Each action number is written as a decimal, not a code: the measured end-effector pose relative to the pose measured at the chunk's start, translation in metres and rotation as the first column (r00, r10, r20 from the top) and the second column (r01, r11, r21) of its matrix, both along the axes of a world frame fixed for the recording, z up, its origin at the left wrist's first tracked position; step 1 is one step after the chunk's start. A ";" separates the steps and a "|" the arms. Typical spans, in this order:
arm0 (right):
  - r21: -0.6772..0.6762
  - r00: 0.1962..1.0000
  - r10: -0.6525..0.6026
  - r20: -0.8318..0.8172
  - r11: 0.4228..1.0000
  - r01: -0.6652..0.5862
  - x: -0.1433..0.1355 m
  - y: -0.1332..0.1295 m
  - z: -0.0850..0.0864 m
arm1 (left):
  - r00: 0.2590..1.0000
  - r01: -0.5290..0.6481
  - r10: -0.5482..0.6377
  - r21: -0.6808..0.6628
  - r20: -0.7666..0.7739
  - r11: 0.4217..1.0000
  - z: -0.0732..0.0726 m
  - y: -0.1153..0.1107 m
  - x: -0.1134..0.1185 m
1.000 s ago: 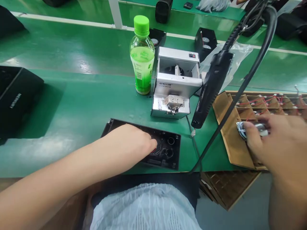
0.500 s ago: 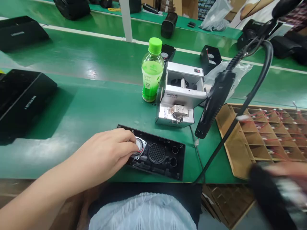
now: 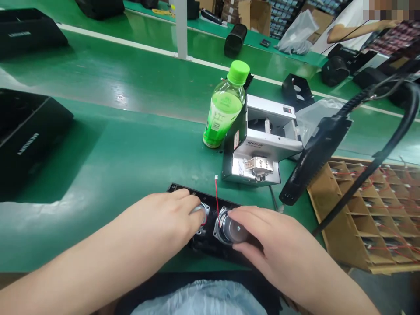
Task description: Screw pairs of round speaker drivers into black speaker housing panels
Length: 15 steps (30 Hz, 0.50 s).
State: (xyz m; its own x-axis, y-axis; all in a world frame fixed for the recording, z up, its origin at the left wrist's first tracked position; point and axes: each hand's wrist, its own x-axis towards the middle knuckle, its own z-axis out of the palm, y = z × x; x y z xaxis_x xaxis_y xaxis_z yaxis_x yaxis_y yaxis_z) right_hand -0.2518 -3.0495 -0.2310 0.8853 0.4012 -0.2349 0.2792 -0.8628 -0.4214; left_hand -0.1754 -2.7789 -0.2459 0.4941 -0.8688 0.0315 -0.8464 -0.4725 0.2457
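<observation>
— Where is the black panel?
— Flat on the green bench, at its near edge, just in front of the silver machine. Two round speakers sit on it side by side.
— What is the left hand doing?
— Its fingers are curled down and pressed together on the left speaker, palm down, forearm coming in from the lower left.
— And the right hand?
— Thumb and fingers pinch the rim of the right speaker, partly spread around it, wrist low, forearm coming from the lower right. A red wire stands up between the two speakers.
— What else is near the machine?
— A green bottle touches its left side; a black power tool hangs to its right, above a cardboard tray of compartments.
</observation>
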 end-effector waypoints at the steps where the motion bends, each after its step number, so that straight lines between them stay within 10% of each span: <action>1: -0.011 1.000 0.030 -0.002 1.000 -0.030 0.002 0.001 -0.001 | 0.999 0.034 -0.034 0.032 0.014 0.999 0.001 -0.001 0.000; 15: -0.051 0.946 0.181 0.267 0.983 -0.174 0.009 0.004 -0.021 | 0.997 0.004 -0.001 -0.030 0.076 1.000 0.003 -0.007 0.004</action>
